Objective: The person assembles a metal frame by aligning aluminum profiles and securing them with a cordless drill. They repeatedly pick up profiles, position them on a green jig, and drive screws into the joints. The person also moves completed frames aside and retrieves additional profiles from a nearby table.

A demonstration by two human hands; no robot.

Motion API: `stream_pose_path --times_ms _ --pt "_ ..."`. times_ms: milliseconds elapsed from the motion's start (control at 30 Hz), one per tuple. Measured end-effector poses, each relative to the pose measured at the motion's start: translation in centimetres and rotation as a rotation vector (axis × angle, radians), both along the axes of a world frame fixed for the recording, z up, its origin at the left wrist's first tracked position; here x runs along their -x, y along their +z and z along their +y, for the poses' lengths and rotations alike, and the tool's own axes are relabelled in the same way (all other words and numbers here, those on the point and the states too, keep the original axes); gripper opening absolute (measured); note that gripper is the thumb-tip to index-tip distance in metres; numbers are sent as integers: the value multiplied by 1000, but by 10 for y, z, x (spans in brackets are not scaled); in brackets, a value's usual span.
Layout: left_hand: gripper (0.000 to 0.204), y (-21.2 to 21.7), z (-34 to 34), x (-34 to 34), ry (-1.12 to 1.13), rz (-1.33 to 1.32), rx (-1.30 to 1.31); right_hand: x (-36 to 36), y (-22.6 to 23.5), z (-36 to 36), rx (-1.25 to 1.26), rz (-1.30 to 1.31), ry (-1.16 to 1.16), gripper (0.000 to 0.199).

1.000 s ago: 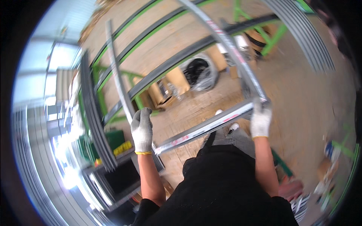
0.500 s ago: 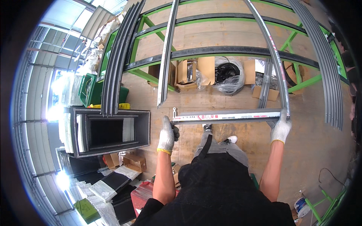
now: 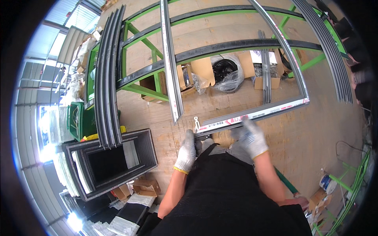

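A grey frame profile [image 3: 256, 113] with a white printed film strip lies crosswise in front of me. Its right end meets a long side profile [image 3: 289, 53] at a corner. From its left end sticks a small metal corner piece [image 3: 197, 122]. My left hand [image 3: 186, 154], in a white knitted glove with a yellow cuff, is closed at that left end, its fingers partly hidden. My right hand [image 3: 252, 139], also gloved, is at the near edge of the profile's middle; its fingers are smeared by motion. A second long profile [image 3: 168, 59] ends free, left of the corner piece.
A green workbench frame [image 3: 145, 43] with black-padded bars carries the profiles. Stacked grey profiles [image 3: 108, 78] hang over its left side, more [image 3: 328, 43] over its right. Dark rectangular frames [image 3: 151, 157] stand at left. Below are cardboard boxes [image 3: 202, 70] and a plastic-wrapped black coil [image 3: 226, 72].
My right hand has left the right corner and moved left to the crosswise profile's middle. My view has turned, and the profile now slants up to the right. My left hand stays at its left end.
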State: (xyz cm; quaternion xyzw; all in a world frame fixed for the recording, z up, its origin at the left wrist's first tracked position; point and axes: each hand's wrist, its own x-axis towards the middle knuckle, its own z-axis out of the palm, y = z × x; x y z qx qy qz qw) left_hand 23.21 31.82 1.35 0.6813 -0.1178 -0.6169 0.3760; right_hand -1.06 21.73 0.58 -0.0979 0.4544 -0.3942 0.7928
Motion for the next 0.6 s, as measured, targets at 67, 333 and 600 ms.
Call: stream_pose_path --times_ms 67,333,600 --pt "78 7 3 -12 -161 -82 20 -49 6 22 -35 -19 29 41" --pt "64 26 0 -118 -207 -232 -47 -86 16 33 -20 75 -154 32" --pt "49 -7 -130 -135 -34 74 110 -95 20 42 69 188 -161 29"
